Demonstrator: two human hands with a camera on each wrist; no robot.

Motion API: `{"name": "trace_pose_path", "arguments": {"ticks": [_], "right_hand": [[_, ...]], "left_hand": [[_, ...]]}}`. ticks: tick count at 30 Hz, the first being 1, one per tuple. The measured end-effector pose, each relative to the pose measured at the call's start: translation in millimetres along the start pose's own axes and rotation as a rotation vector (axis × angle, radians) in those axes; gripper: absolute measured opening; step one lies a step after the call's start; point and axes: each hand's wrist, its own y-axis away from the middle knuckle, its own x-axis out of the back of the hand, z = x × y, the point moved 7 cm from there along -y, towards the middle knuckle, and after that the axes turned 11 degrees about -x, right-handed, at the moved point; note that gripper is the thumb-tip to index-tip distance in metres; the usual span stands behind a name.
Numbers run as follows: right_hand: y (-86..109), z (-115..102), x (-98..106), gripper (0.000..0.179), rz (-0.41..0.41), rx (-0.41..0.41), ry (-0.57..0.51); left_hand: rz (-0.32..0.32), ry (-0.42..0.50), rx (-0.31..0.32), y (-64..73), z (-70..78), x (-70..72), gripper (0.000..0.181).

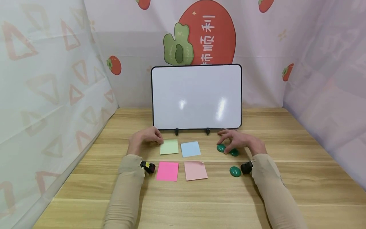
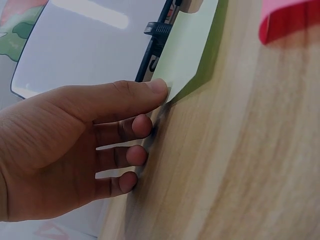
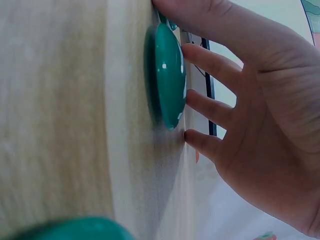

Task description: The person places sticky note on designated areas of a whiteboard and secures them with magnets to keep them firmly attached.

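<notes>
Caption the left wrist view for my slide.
Left grip on a pale green sticky note, pinched near its corner, with a whiteboard behind.

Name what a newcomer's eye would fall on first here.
Probably the big whiteboard standing at the back of the table, then the vivid pink note, front left among four sticky notes. The left hand pinches a corner of the pale green note behind it, while the right hand is at two glossy green discs on the right.
</notes>
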Motion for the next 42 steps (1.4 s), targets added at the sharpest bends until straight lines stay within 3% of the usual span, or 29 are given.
{"name": "trace_pose_path", "arguments": {"ticks": [9,19,29,42], "right_hand": [[-1.0,0.2,1.4,0.037,0.013,0.007,0.005],[-0.1,0.5,1.5,0.038,0.024,0.012,0.027],[2.1,-9.2,4.8,0.042,0.070,0.052,0.000],[3.8,-15.3,17.8,0.038,0.179,0.123,-0.052]], "left_hand": [[0.002,-0.004,0.005,-0.4,-1.3,1.7,0.013],[0.040,0.042,-0.031,-1.9,2.1,2.8,0.009],[0.190,-0.007,-0.091,-1.6,11.9,18.0,0.009],[0.301,-0.114,-0.142,-6.6,19.4,28.9,0.015]]}}
